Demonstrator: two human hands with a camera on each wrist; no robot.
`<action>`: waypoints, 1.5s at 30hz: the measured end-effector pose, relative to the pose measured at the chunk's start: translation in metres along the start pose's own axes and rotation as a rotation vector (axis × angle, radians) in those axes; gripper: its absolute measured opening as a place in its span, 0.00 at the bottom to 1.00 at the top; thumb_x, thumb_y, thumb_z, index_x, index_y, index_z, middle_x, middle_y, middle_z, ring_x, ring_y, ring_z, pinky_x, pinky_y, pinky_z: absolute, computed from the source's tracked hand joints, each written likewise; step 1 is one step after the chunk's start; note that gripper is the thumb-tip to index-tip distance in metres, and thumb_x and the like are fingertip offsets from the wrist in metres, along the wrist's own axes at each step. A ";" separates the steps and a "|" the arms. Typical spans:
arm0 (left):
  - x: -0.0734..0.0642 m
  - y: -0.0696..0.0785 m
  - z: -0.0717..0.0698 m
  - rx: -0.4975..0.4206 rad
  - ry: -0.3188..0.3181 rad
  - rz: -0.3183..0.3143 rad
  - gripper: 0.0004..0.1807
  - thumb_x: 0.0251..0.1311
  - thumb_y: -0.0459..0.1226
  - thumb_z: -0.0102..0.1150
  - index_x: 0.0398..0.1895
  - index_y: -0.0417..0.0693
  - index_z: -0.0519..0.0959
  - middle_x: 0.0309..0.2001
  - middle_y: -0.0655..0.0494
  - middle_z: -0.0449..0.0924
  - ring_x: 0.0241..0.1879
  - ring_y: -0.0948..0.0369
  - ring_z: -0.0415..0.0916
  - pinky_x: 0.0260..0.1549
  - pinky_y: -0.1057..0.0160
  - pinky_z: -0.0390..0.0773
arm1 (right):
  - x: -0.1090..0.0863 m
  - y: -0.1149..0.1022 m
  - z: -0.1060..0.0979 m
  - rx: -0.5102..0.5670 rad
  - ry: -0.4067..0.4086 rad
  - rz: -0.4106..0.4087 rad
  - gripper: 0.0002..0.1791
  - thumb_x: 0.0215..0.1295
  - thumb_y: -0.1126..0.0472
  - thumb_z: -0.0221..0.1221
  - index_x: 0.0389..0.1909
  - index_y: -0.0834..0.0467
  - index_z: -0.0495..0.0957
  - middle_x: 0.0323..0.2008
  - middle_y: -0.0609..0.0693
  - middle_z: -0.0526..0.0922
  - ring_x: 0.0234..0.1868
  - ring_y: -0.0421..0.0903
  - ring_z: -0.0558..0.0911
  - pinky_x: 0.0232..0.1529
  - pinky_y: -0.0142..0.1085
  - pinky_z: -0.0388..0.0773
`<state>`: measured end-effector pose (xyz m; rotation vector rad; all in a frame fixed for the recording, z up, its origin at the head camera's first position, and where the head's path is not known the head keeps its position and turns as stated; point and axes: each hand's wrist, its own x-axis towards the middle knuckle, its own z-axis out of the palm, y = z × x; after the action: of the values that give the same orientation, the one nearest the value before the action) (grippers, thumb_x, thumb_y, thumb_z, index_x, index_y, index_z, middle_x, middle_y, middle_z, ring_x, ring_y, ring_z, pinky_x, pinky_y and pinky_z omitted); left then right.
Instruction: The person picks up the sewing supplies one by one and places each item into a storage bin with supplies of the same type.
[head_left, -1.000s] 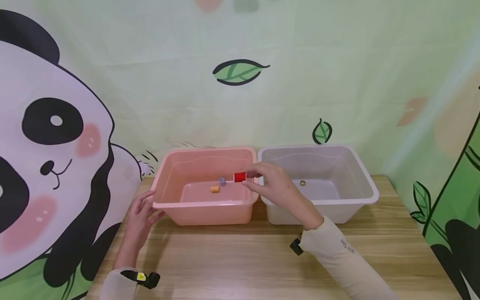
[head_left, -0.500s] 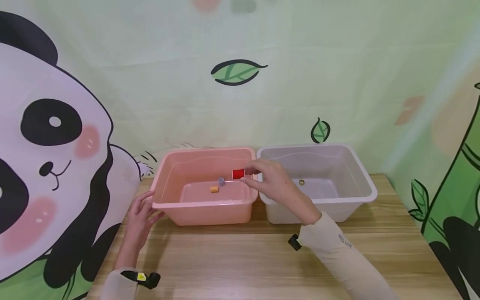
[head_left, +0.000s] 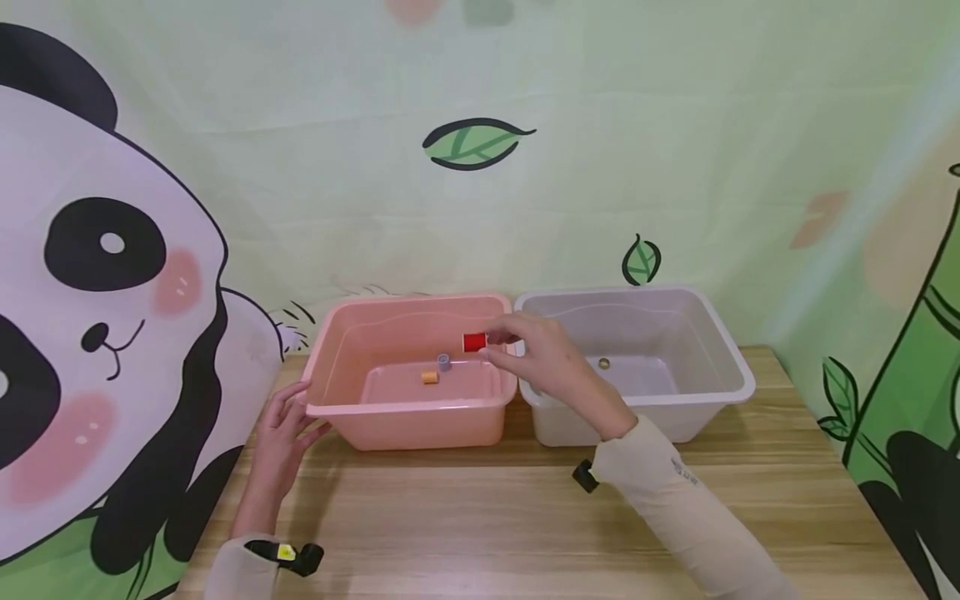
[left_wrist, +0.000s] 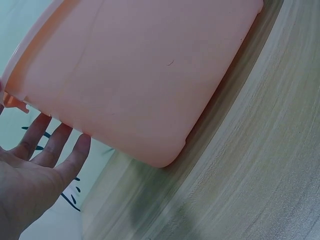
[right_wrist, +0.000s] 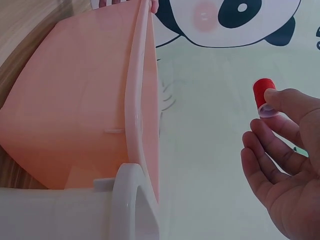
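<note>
My right hand (head_left: 551,354) pinches a red thread spool (head_left: 474,342) between thumb and fingers, above the right end of the pink tub (head_left: 405,410). In the right wrist view the spool stands tilted, its white end down, and the other fingers are loosely bent. An orange spool (head_left: 430,377) and a small grey-purple spool (head_left: 443,362) lie on the pink tub's floor. My left hand (head_left: 279,433) holds the tub's left front corner at the rim, and the left wrist view shows fingertips (left_wrist: 84,142) against the outer wall.
A grey tub (head_left: 637,403) stands right beside the pink one, their rims close together. On its floor lies a small gold ring-shaped thing (head_left: 604,363). Both tubs stand on a wooden table (head_left: 450,517) in front of a panda-print cloth (head_left: 300,183).
My right hand has risen a little and shifted slightly left with the red spool still pinched. The left hand stays at the pink tub's corner.
</note>
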<state>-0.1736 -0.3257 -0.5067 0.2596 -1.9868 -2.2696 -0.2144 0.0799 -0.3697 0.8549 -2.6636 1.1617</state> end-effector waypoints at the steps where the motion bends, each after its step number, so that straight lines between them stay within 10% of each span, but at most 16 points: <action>1: 0.000 0.000 0.000 0.000 -0.001 0.001 0.26 0.74 0.49 0.53 0.71 0.52 0.67 0.64 0.56 0.69 0.49 0.66 0.82 0.48 0.60 0.84 | 0.001 0.000 0.000 0.004 -0.001 0.005 0.16 0.68 0.56 0.67 0.54 0.55 0.83 0.43 0.46 0.84 0.48 0.49 0.82 0.52 0.42 0.82; 45: 0.001 0.000 -0.001 -0.011 -0.007 0.018 0.25 0.75 0.47 0.54 0.71 0.51 0.68 0.61 0.57 0.71 0.49 0.66 0.83 0.47 0.60 0.84 | 0.026 0.005 0.003 0.047 -0.052 0.051 0.16 0.68 0.56 0.66 0.54 0.55 0.83 0.45 0.48 0.85 0.47 0.46 0.82 0.52 0.40 0.83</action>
<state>-0.1743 -0.3265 -0.5069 0.2321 -1.9706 -2.2733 -0.2386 0.0693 -0.3666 0.8409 -2.7255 1.2344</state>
